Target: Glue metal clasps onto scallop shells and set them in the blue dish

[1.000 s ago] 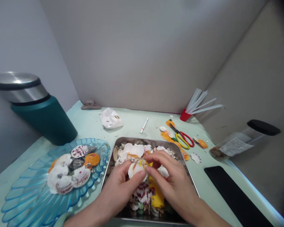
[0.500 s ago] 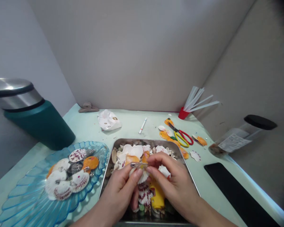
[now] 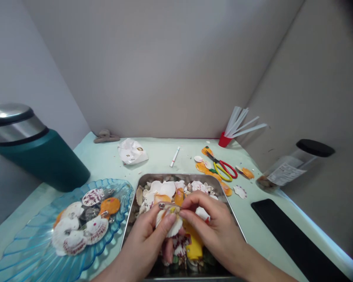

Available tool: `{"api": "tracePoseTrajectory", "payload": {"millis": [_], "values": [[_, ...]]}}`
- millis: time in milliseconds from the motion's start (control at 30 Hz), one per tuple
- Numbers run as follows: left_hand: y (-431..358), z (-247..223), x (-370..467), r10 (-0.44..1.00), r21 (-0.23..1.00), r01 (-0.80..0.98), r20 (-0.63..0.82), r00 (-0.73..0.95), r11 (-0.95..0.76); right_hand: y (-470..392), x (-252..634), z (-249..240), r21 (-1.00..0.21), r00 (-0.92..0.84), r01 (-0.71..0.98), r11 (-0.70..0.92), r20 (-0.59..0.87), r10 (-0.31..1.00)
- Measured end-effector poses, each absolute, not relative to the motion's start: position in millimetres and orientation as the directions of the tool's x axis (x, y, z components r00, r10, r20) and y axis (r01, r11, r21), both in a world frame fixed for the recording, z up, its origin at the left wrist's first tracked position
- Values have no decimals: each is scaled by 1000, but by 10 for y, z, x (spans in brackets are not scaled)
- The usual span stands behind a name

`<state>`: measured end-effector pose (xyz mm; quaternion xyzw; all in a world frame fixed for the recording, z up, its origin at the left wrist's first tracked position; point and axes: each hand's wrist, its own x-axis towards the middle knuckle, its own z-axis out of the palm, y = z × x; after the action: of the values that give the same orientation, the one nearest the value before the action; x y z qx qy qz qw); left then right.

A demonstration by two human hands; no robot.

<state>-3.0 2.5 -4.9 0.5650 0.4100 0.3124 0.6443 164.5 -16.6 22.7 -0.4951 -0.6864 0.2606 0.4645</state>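
A pale scallop shell (image 3: 174, 228) is held over the tray, with a small metal clip (image 3: 161, 205) at its upper edge. My left hand (image 3: 148, 235) grips the shell, the thumb pressed on its face near a yellowish spot. My right hand (image 3: 216, 223) is closed in a pinch at the shell's upper right edge; its fingertips hide what lies between them. Below both hands, the metal tray (image 3: 233, 217) holds many seashells, white, orange and purple-striped. A yellow object (image 3: 195, 244) with a red patch lies among them, partly covered by my right hand.
At left, a blue scalloped dish (image 3: 26, 243) holds several shells with metal clips; a green bottle (image 3: 47, 156) stands behind it. Beyond the tray lie crumpled paper (image 3: 131, 152), a white marker (image 3: 174, 156), scissors (image 3: 223, 168) and loose shells. Glue sticks in a red cup (image 3: 224, 140), a clear jar (image 3: 288, 170) and a black slab (image 3: 285, 227) are right.
The shell has tilted so more of its pale face shows. Both hands stay close together on it, and the whole view has shifted slightly.
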Motion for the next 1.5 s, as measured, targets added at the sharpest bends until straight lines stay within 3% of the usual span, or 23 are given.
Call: {"api": "tracePoseTrajectory", "payload": {"millis": [333,700,1333,1500], "values": [[12,-10,-35,871,987,78,-158,466,137,-163,1641,233,-791,-111,423,442,439,892],[5,-15,-37,874,992,100,-113,473,74,-190,1677,179,-640,-235,441,629,594,769],[13,37,-62,865,987,160,-69,498,-13,-197,1667,187,-409,-357,606,683,627,692],[12,61,-68,858,984,175,-73,508,-20,-211,1670,187,-406,-361,621,670,611,704]]}}
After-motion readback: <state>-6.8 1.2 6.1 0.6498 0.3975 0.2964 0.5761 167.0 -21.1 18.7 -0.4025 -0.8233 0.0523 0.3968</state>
